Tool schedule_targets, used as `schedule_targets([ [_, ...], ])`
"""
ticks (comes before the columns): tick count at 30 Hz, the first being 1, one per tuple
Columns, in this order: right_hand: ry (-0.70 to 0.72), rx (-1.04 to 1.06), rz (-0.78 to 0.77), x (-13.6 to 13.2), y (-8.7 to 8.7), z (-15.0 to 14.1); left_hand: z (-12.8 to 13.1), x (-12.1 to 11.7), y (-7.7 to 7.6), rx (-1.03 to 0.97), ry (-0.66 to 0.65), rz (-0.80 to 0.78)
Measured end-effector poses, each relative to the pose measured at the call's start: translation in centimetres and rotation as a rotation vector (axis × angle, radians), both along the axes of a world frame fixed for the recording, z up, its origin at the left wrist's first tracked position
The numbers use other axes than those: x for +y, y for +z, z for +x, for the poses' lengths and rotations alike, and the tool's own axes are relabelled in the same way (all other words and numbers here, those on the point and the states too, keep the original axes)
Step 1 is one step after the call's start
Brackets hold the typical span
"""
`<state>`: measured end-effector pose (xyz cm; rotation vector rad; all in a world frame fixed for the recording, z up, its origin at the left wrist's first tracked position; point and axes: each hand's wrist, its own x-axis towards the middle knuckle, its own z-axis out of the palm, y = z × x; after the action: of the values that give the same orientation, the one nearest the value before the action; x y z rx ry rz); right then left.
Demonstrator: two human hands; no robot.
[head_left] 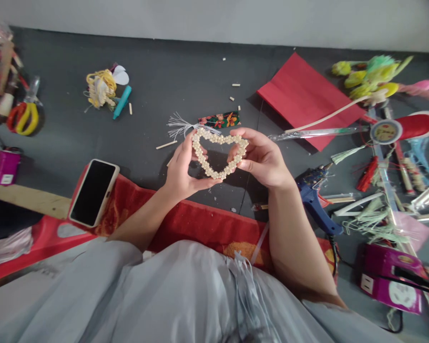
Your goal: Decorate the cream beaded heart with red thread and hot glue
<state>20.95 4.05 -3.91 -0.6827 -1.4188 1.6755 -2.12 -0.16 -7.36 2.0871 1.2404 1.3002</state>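
A heart-shaped frame (208, 167) covered in small cream beads or buds is held up over the dark table, its point toward me. My left hand (182, 172) grips its left side, with the thumb along the lower tip and fingers partly behind it. On the right edge, my right hand (262, 159) pinches the frame between thumb and fingers. Just beyond the heart lie a bundle of thin white strands (182, 126) and a dark floral strip (219, 119). The fingertips behind the frame are partly hidden.
Red paper (303, 90) lies at the back right. A blue glue gun (316, 205) rests by my right forearm, near a purple box (391, 276). At left are a phone (94, 193), scissors (26, 114), a teal marker (122, 102) and yellow yarn (102, 85).
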Motion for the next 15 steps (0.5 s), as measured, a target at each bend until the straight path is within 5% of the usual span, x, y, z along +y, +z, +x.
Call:
schedule_targets([
  [15,0.001,0.02,0.001,0.02,0.17,-0.03,0.28,-0.02,0.09,-0.011,0.014,0.003],
])
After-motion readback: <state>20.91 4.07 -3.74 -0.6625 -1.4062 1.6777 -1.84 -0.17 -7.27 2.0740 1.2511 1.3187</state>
